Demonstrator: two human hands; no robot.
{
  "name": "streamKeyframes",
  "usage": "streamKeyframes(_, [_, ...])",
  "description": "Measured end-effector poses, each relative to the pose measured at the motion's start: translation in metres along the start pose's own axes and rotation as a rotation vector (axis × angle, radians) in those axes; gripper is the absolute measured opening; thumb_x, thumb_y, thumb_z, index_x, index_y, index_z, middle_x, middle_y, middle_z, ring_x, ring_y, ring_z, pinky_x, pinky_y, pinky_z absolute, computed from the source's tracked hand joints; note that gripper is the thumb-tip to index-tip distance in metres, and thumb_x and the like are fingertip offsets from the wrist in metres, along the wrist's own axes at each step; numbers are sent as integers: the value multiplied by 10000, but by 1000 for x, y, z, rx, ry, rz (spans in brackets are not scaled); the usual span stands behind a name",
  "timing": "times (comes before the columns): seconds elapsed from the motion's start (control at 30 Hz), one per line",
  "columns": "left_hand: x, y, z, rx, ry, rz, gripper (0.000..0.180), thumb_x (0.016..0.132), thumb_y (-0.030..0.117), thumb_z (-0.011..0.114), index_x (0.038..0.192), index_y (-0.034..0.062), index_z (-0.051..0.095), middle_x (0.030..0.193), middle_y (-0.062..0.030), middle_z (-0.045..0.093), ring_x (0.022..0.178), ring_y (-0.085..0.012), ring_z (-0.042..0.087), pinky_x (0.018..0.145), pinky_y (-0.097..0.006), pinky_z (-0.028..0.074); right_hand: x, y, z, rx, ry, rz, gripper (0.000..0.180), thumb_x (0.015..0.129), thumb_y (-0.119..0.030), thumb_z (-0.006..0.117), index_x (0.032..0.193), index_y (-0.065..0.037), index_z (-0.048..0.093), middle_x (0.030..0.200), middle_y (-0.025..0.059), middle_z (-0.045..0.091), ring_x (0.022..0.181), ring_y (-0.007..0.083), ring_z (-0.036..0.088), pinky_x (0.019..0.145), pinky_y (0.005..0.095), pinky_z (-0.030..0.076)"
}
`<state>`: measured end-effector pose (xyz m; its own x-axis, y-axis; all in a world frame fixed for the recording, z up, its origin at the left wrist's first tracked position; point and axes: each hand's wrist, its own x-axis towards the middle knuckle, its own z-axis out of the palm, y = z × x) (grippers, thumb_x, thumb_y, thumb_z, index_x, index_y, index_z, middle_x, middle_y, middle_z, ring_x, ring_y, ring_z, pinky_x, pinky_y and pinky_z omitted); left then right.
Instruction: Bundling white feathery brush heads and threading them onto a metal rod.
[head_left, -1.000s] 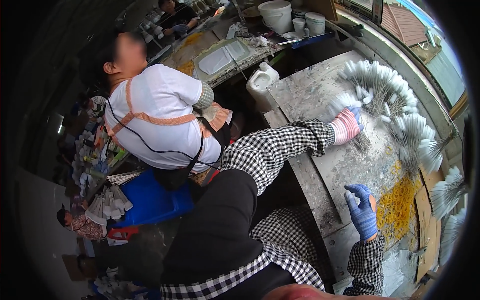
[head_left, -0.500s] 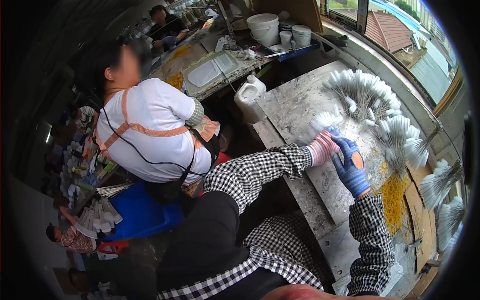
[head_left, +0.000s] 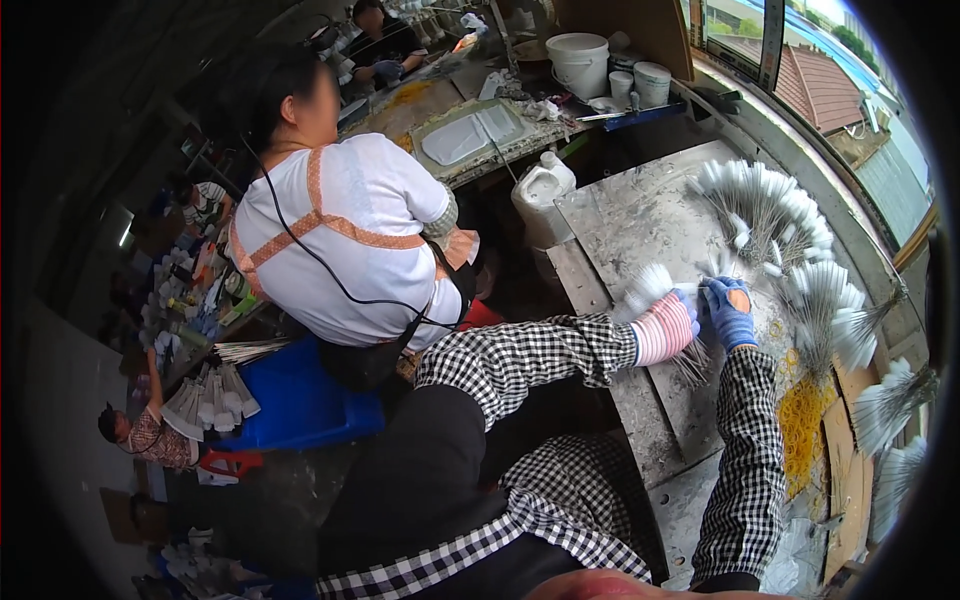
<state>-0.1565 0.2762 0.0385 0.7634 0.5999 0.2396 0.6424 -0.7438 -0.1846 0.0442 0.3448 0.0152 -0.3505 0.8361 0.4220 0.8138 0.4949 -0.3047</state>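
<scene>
My left hand, in a pink-striped glove with blue fingertips, is closed around a bundle of thin wire stems with white tips. The white ends fan out beyond the fist, and the bare wire ends stick out below it. Close beside it, my right hand in a blue glove has curled fingers, with a hole on its back. Blurred whitish tips show just past its fingers; whether it grips them is hidden. Both hands are over the grey, stained worktable.
Piles of white-tipped wire stems lie along the window side. Yellow rubber bands are heaped right of my right forearm. A white jug stands beyond the table. A co-worker in a white shirt sits at left, near a blue bin.
My hands have moved slightly apart. The left fist has turned, so wire ends now show below it, and the right hand has moved off it. The whole view has shifted.
</scene>
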Motion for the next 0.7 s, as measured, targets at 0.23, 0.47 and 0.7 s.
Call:
streamKeyframes(0.23, [-36,-1,-5,38,474,38,147,897,215,538,891,130,658,925,-70,649,974,-282,615,895,-468,460,-3,-14,-3,-137,97,28,224,878,-163,688,1083,-89,741,1109,128,692,1008,366,615,915,434,507])
streamKeyframes(0.47, [-24,6,-20,-77,12,102,104,883,202,562,872,145,649,837,-44,635,891,-240,648,909,-425,485,-28,-43,-25,-6,42,16,291,822,-85,670,1107,-104,726,1125,142,693,1050,354,642,912,441,519])
streamKeyframes(0.7, [-29,-28,-11,-114,94,133,160,792,204,609,935,143,648,895,-53,635,930,-250,642,911,-417,473,-53,-37,-58,265,71,201,234,912,-174,673,1118,-71,714,1056,172,697,1015,362,654,909,423,517])
